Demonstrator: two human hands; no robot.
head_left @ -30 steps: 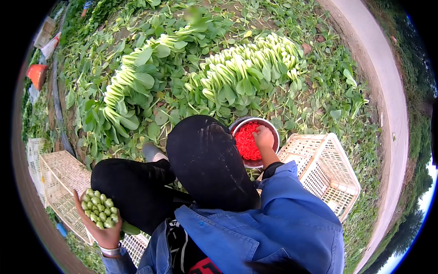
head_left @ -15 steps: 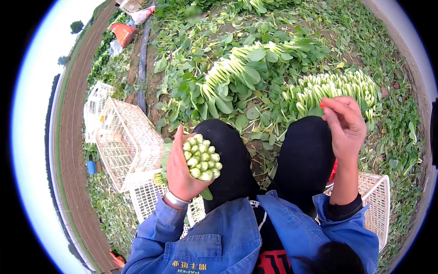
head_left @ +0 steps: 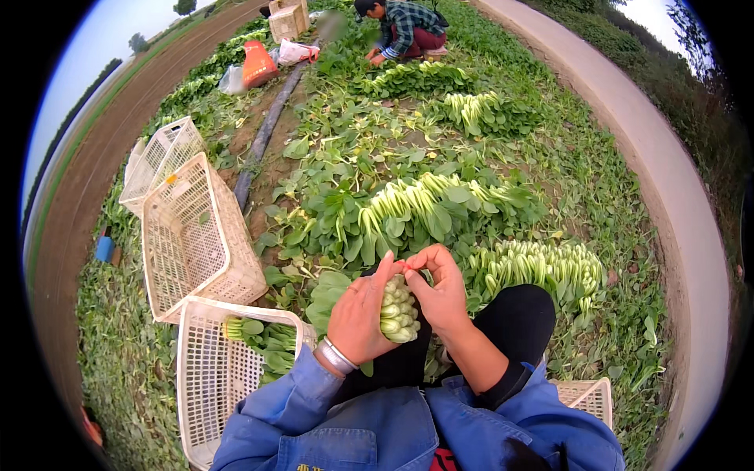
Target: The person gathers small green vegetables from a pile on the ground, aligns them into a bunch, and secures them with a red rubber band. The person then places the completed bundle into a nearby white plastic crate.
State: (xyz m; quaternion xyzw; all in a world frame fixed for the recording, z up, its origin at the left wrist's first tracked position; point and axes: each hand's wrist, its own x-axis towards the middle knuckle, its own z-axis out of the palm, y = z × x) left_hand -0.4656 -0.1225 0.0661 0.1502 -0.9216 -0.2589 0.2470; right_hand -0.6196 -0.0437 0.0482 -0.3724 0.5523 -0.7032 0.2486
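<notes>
My left hand (head_left: pixel 357 320) is wrapped round a bunch of bok choy (head_left: pixel 399 314), its pale stem ends turned up toward me and its leaves hanging beyond the hand. Close against the bunch's far side, my right hand (head_left: pixel 441 292) pinches a small red band or tie (head_left: pixel 402 266); whether it loops round the stems cannot be made out. Past my knees lie two rows of cut bok choy, a nearer row (head_left: pixel 542 273) at the right and a leafier row (head_left: pixel 428 206) further off.
At my left a white plastic crate (head_left: pixel 185 377) holds some greens (head_left: pixel 271 345). Another crate (head_left: pixel 236 259) lies tipped beyond it. A dark hose (head_left: pixel 271 125) runs away over the soil. Far ahead a person (head_left: pixel 408 31) crouches by more cut greens. A pale path (head_left: pixel 660 196) curves along the right.
My right hand has come from the right, with the red band, over to the bunch in my left hand. The view has tilted up, showing the path and the crouching person.
</notes>
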